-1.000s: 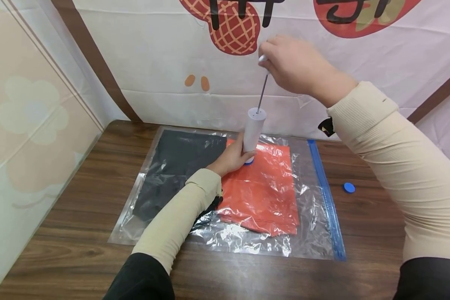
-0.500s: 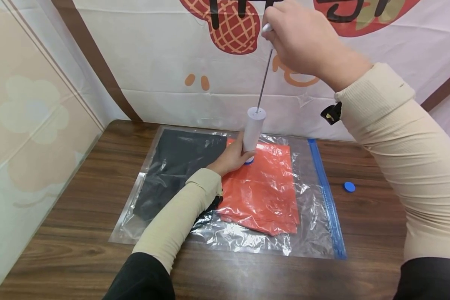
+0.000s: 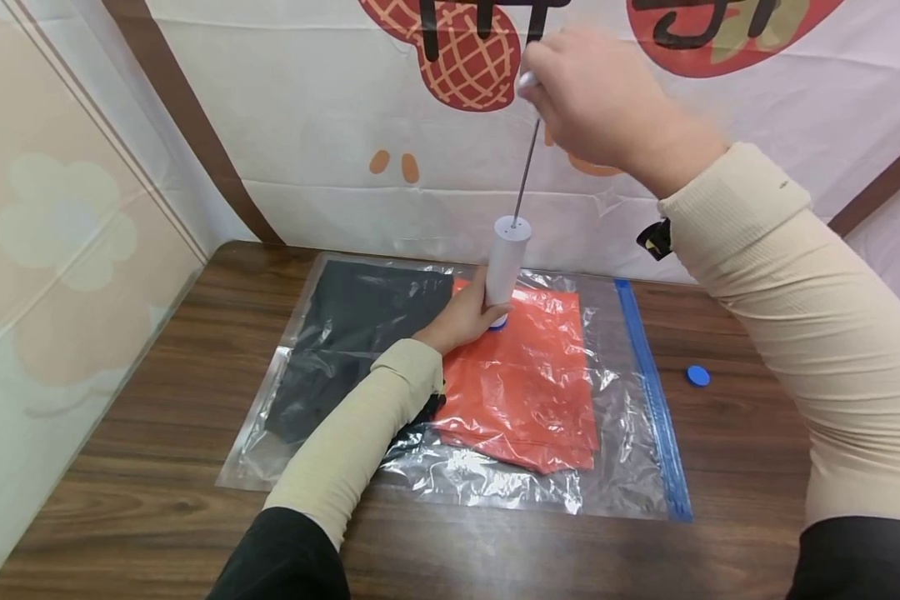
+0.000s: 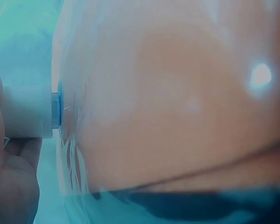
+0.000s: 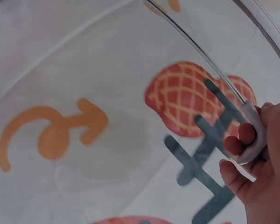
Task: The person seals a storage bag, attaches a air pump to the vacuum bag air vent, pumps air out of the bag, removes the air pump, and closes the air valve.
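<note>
A white hand pump (image 3: 507, 262) stands nearly upright on the blue valve (image 3: 498, 322) of a clear zip storage bag (image 3: 615, 433). My left hand (image 3: 461, 318) grips the pump's lower barrel; the left wrist view shows the barrel's end (image 4: 28, 111) meeting the valve at the film. High above, my right hand (image 3: 592, 100) grips the pump's handle, with a long stretch of thin metal rod (image 3: 527, 175) showing below it. Fingers curl round the white handle (image 5: 255, 135) in the right wrist view. Inside the bag lie folded dark cloth (image 3: 375, 308) and orange-red cloth (image 3: 532, 392).
The bag's blue zip edge (image 3: 652, 400) runs along its right side. A round blue cap (image 3: 697, 376) lies on the wooden table (image 3: 742, 450) to the right. A printed fabric backdrop (image 3: 307, 108) hangs behind the table's far edge.
My right hand rose with the pump handle, drawing out more rod, then came partway back down. The left hand, pump barrel and bag have stayed in place.
</note>
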A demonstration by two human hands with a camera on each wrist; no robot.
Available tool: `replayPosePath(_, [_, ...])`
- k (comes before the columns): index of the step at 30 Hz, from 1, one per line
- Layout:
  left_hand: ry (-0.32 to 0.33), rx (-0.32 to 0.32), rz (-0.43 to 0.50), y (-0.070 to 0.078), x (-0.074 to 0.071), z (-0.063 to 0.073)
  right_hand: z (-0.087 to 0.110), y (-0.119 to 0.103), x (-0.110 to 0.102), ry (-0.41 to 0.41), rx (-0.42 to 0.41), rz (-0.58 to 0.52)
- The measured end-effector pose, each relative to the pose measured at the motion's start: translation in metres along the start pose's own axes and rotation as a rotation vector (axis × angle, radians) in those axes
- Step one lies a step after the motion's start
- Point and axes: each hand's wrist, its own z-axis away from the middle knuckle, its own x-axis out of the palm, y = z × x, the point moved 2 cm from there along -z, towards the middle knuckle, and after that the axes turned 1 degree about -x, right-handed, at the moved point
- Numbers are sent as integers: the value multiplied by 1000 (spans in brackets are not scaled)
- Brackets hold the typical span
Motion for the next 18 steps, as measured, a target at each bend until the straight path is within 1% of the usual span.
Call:
replayPosePath(8, [6, 24, -9, -1, -1, 0, 7, -7, 38, -70, -90, 6])
replayPosePath(10, [10, 32, -9, -1, -1, 0, 10, -8, 47, -94, -100, -9])
replayPosePath(18, [8, 43, 9, -1, 0, 0, 22, -10, 88, -143, -125, -44])
